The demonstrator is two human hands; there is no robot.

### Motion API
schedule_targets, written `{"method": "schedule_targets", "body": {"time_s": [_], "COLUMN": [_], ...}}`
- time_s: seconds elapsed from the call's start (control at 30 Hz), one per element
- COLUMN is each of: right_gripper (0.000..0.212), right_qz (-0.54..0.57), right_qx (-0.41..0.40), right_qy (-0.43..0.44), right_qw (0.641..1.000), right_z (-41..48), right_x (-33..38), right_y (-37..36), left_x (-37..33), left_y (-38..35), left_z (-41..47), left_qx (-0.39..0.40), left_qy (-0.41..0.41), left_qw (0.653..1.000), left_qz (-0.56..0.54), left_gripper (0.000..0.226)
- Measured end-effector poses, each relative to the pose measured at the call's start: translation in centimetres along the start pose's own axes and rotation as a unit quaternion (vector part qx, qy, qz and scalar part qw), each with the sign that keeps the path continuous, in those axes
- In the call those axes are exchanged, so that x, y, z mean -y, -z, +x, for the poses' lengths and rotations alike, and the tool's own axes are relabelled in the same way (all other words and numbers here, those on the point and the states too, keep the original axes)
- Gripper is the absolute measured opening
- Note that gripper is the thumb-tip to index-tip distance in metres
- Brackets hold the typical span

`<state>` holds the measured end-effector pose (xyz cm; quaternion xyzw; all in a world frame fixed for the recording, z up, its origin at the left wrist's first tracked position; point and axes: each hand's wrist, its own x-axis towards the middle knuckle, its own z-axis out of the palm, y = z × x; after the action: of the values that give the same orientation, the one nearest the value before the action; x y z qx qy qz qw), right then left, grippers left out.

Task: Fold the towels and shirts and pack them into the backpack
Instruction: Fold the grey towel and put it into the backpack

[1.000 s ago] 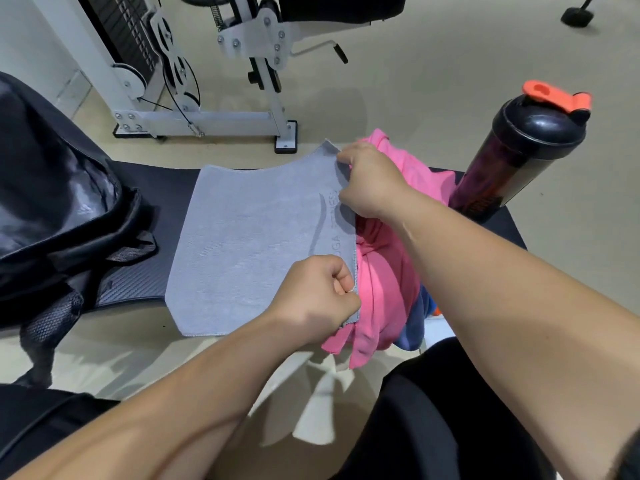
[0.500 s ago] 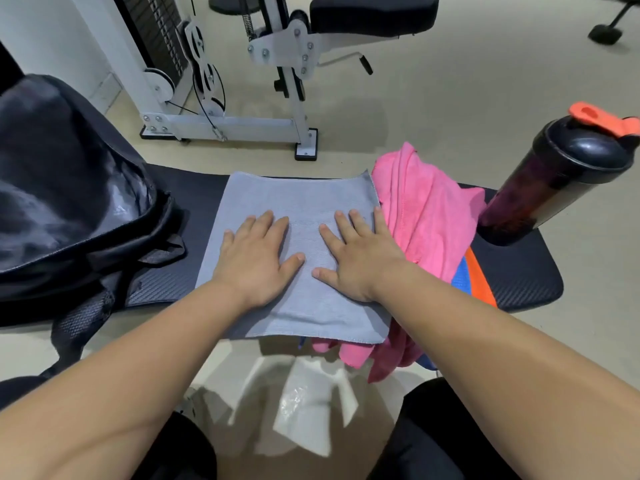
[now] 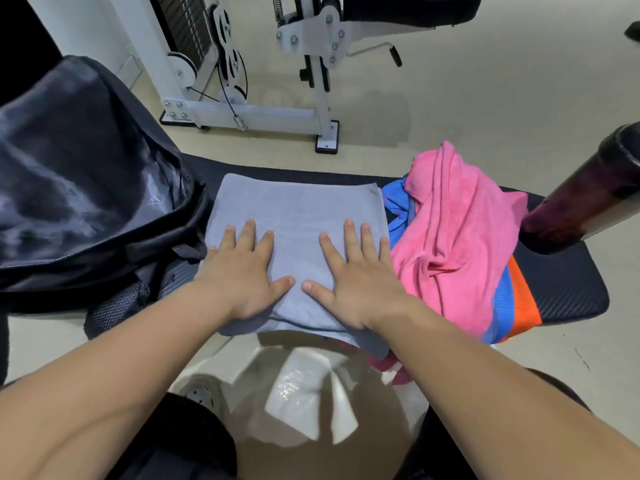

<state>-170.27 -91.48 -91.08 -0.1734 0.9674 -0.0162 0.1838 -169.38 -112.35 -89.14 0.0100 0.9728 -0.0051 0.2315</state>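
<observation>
**Grey towel point(image 3: 298, 209) lies folded on a gym bench under two flat hands**

Grey towel, folded into a neat rectangle, sits in the middle of the black bench pad point(image 3: 561, 292), its near edge hanging just over the pad's front. The person's left hand point(image 3: 242, 271) and right hand point(image 3: 356, 275) rest palm down on its near half, side by side, fingers straight and spread, gripping nothing; the thumbs nearly meet.

Just right of the towel, and touching its right edge, lies a loose heap of cloth. A crumpled pink towel point(image 3: 457, 230) is on top. A blue-and-orange garment point(image 3: 512, 306) shows beneath it at the far side and again at the near right, where it spills over the pad's edge. Beyond the heap, at the right end of the bench, stands a dark tinted bottle point(image 3: 581, 202), its top cut off by the frame; what it holds cannot be told.

Left of the towel, close against its left edge, slumps a black backpack point(image 3: 86, 174), with a mesh strap point(image 3: 117, 306) trailing below the bench. Its inside is not visible.

Behind the bench, on the pale floor point(image 3: 485, 81), stands a white gym machine point(image 3: 256, 114) with a black padded seat point(image 3: 415, 8).
</observation>
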Motion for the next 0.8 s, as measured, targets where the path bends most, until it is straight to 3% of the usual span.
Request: {"method": "schedule_targets", "body": {"time_s": [0.13,0.23,0.33,0.47,0.63,0.8], "right_gripper": [0.091,0.087,0.062,0.027,0.028,0.023], "right_qz": [-0.044,-0.085,-0.113,-0.141,-0.186,-0.163], "right_qx": [0.000,0.018,-0.072,-0.139,-0.068,-0.064], "right_qy": [-0.011,-0.019,-0.011,-0.009,-0.009,-0.014], "right_qw": [0.999,0.996,0.991,0.980,0.980,0.984], "right_z": [-1.8,-2.4,-0.5,4.6,8.1,9.6], "right_x": [-0.2,0.0,0.0,-2.7,-6.3,-8.1], "right_y": [-0.5,1.3,4.8,8.4,9.7,8.8], "left_x": [-1.3,-1.2,-0.2,2.0,3.6,4.3], "left_y": [0.0,1.6,3.9,6.4,8.8,10.0], "left_z": [-1.1,-1.2,1.0,5.8,9.5,11.3], "left_qx": [0.022,-0.038,-0.130,-0.177,-0.092,-0.010], "left_qy": [-0.007,-0.037,-0.070,-0.067,0.004,0.041], "left_qw": [1.000,0.998,0.989,0.982,0.973,0.987], "left_qz": [0.008,0.024,0.005,0.023,0.212,0.157], "left_gripper": [0.097,0.063,0.038,0.029,0.027,0.027]}}
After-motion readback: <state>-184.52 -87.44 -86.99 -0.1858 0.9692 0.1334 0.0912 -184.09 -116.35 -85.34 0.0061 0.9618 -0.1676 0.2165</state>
